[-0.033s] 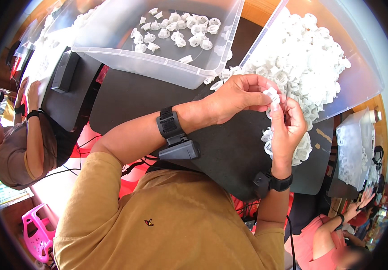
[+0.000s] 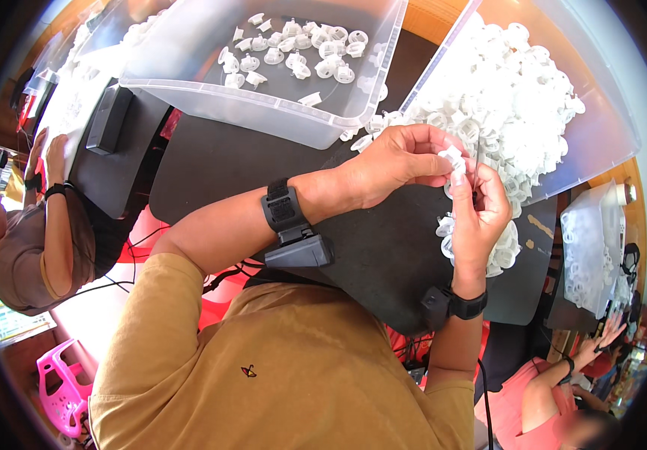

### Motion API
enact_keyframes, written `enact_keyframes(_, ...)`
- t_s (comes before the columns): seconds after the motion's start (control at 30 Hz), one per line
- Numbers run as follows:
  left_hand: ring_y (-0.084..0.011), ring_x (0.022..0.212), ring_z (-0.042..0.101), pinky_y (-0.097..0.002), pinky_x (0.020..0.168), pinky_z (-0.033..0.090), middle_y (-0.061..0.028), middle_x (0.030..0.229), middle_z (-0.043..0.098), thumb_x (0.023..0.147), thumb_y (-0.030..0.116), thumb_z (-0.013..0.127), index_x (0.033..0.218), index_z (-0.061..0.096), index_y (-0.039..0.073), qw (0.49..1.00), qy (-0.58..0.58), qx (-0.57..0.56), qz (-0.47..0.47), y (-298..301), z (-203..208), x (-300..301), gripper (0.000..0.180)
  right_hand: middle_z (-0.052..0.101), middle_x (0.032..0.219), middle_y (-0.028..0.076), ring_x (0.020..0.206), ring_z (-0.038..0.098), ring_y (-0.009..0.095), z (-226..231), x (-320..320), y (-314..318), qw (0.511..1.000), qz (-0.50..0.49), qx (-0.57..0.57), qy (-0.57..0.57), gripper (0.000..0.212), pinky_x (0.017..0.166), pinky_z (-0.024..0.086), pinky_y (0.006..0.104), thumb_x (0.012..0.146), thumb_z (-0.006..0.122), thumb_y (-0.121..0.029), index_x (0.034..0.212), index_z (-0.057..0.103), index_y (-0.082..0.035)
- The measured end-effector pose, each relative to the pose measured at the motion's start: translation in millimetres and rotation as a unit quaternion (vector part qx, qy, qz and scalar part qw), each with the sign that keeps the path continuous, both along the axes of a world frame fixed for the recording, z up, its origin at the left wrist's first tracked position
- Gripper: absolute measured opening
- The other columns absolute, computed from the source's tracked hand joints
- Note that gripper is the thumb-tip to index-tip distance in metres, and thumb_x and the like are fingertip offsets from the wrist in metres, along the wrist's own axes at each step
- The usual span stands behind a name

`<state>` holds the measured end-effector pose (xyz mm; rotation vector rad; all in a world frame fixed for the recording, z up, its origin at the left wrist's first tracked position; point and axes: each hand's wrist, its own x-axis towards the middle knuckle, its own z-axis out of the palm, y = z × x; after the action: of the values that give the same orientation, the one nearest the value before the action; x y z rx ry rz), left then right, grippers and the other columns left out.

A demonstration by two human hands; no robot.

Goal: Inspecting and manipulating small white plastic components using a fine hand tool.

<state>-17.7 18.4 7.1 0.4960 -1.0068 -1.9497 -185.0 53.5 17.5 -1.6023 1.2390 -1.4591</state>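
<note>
My left hand (image 2: 406, 161) pinches a small white plastic part (image 2: 453, 159) between thumb and fingertips. My right hand (image 2: 482, 206) is closed close beside it, its thumb tip against the part's lower side. A thin, dark, narrow tool (image 2: 477, 166) shows between my right fingers; its exact kind is hard to make out. Beyond both hands, a large heap of similar white plastic parts (image 2: 504, 90) spills from a tilted clear bin (image 2: 601, 112). More loose parts lie under and beside my right hand on the dark table (image 2: 211, 165).
A clear plastic bin (image 2: 323, 129) with several scattered white parts stands at the far left of my hands. A black box (image 2: 109, 118) lies on the neighbouring table. Co-workers sit at both sides. A white-filled container (image 2: 590, 255) stands at right; a pink chair (image 2: 61, 386) is lower left.
</note>
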Motion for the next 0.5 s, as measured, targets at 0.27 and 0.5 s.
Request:
enact_keyframes(0.27, -0.0101, 0.106, 0.059, -0.0279, 0.093, 0.048, -0.0016, 0.112, 0.063, 0.095, 0.012, 0.058, 0.115, 0.061, 0.006, 0.999, 0.028, -0.003, 0.025, 6.4, -0.9, -3.1, 0.021, 0.059, 0.069, -0.001, 0.06, 0.049, 0.004, -6.9, 1.4, -1.2, 0.991, -0.04, -0.081, 0.094, 0.014, 0.055, 0.04, 0.0205, 0.086, 0.069, -0.004, 0.099, 0.066, 0.0)
enact_keyframes(0.5, -0.011, 0.105, 0.059, -0.0292, 0.094, 0.048, -0.0021, 0.112, 0.063, 0.095, 0.008, 0.057, 0.115, 0.06, 0.006, 0.998, 0.042, -0.027, 0.025, 6.1, -3.2, -4.4, 0.02, 0.063, 0.074, 0.001, 0.061, 0.054, 0.005, -9.8, 2.9, 0.7, 0.983, -0.056, -0.131, 0.115, 0.012, 0.056, 0.043, 0.0206, 0.087, 0.068, -0.004, 0.098, 0.065, 0.001)
